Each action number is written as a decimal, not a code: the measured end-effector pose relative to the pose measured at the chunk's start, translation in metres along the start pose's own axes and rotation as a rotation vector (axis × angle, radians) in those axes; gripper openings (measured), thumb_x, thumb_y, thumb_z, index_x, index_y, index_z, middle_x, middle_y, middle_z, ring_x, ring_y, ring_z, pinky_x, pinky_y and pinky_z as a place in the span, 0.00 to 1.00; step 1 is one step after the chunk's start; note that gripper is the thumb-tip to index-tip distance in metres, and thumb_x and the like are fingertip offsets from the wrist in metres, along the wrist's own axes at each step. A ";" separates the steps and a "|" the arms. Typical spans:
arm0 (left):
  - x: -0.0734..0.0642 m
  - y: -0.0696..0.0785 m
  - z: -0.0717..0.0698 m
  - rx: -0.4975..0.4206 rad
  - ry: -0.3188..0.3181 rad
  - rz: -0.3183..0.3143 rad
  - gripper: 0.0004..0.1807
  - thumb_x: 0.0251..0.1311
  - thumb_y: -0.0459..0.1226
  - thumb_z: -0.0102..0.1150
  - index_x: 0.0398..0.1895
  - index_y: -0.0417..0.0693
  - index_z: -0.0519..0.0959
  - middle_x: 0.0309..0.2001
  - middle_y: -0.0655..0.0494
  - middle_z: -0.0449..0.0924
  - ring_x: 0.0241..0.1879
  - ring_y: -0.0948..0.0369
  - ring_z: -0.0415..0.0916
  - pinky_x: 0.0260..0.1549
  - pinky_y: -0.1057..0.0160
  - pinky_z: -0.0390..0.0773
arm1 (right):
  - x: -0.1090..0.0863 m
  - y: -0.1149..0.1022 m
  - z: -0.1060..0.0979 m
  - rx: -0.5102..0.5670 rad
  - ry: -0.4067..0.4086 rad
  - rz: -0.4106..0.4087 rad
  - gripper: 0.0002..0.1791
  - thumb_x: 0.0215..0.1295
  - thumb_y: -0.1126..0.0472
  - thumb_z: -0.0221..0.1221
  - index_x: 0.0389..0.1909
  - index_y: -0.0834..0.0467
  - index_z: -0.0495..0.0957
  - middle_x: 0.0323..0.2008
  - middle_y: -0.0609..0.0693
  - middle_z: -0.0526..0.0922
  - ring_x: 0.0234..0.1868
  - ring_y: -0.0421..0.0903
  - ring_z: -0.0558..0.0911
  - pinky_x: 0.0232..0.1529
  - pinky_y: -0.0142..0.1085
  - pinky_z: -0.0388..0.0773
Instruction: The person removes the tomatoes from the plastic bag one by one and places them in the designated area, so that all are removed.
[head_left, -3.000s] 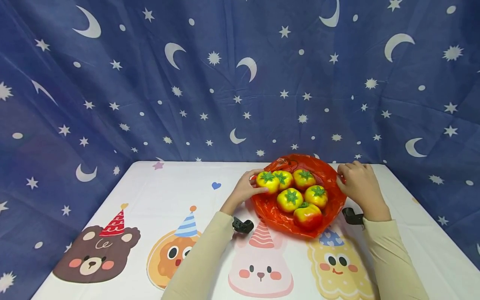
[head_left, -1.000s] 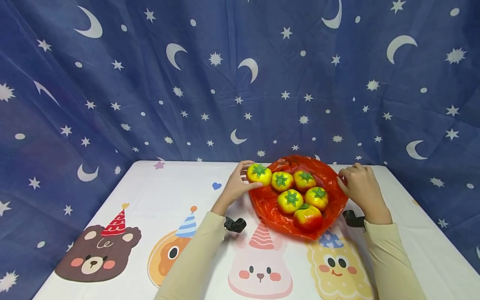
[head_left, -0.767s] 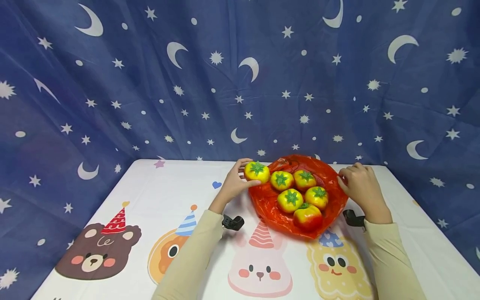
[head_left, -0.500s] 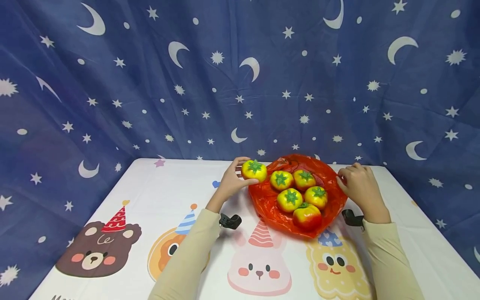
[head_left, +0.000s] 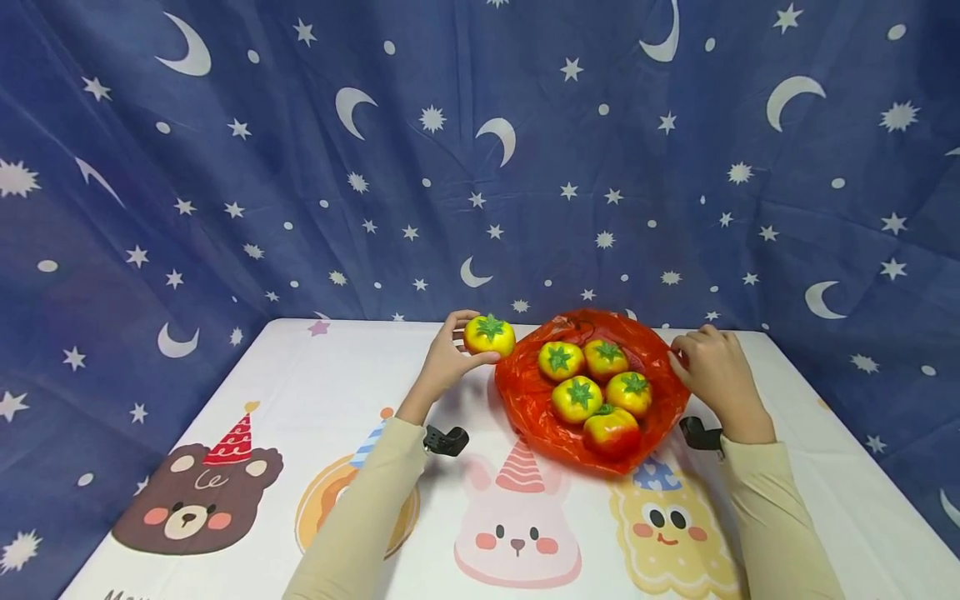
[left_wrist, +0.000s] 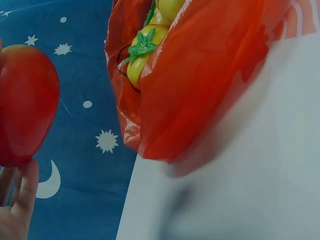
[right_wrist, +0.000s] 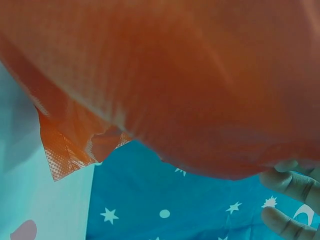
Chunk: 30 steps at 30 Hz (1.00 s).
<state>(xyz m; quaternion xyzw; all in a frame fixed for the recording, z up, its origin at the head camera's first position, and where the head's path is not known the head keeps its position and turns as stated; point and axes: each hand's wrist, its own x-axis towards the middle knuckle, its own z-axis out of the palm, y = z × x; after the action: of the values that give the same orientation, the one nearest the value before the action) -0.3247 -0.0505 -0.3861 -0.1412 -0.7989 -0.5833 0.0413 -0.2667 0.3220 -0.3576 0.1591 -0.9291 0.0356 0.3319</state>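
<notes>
My left hand [head_left: 444,360] holds a yellow-and-red tomato [head_left: 490,335] with a green star-shaped top, thumb on the near side and fingers on the far side. It is just left of a red plastic bag [head_left: 517,400]. In the left wrist view the tomato [left_wrist: 27,105] shows its red underside. Several similar tomatoes [head_left: 579,398] lie in the open bag. On the right, my right hand [head_left: 716,371] pinches the bag's rim with curled fingers. The bag [right_wrist: 200,100] fills much of the right wrist view, with fingertips at its edge.
A white tablecloth [head_left: 360,367] printed with cartoon animals covers the table. Behind it hangs a dark blue curtain [head_left: 420,150] with moons and stars. Each wrist carries a black camera mount, one by the left wrist [head_left: 447,441] and another by the right [head_left: 701,434].
My left hand has lifted the tomato over the bag's left rim and carried it left, away from the others. The right hand keeps its hold on the rim, almost unmoved.
</notes>
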 end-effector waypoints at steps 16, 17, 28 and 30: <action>0.000 -0.002 -0.029 0.024 0.067 -0.013 0.41 0.43 0.44 0.74 0.62 0.54 0.63 0.59 0.46 0.66 0.55 0.48 0.68 0.53 0.51 0.75 | 0.009 -0.003 0.000 0.004 -0.015 0.010 0.06 0.47 0.67 0.67 0.25 0.66 0.82 0.19 0.58 0.81 0.28 0.53 0.72 0.28 0.45 0.68; -0.001 -0.002 -0.030 0.026 0.071 -0.018 0.41 0.43 0.44 0.74 0.62 0.54 0.63 0.59 0.46 0.66 0.55 0.48 0.68 0.54 0.51 0.75 | 0.008 -0.003 0.000 0.004 -0.018 0.011 0.06 0.47 0.67 0.67 0.25 0.66 0.82 0.19 0.58 0.81 0.28 0.53 0.72 0.28 0.46 0.69; -0.008 -0.008 -0.049 0.038 0.097 -0.040 0.41 0.46 0.43 0.72 0.63 0.53 0.62 0.60 0.45 0.64 0.57 0.48 0.66 0.57 0.49 0.73 | 0.002 -0.001 -0.002 0.005 -0.013 0.011 0.06 0.47 0.67 0.67 0.24 0.66 0.81 0.19 0.58 0.81 0.28 0.54 0.72 0.28 0.48 0.70; -0.009 -0.008 -0.054 0.037 0.100 -0.047 0.41 0.46 0.43 0.72 0.63 0.52 0.62 0.60 0.45 0.64 0.57 0.48 0.65 0.58 0.49 0.72 | 0.002 -0.001 -0.003 0.006 -0.015 0.010 0.06 0.47 0.67 0.67 0.25 0.66 0.82 0.19 0.58 0.81 0.28 0.54 0.72 0.28 0.48 0.70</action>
<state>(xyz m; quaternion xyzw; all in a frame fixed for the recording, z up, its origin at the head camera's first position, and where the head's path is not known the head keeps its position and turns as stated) -0.3237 -0.1055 -0.3785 -0.0923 -0.8096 -0.5755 0.0702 -0.2661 0.3212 -0.3544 0.1557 -0.9323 0.0387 0.3241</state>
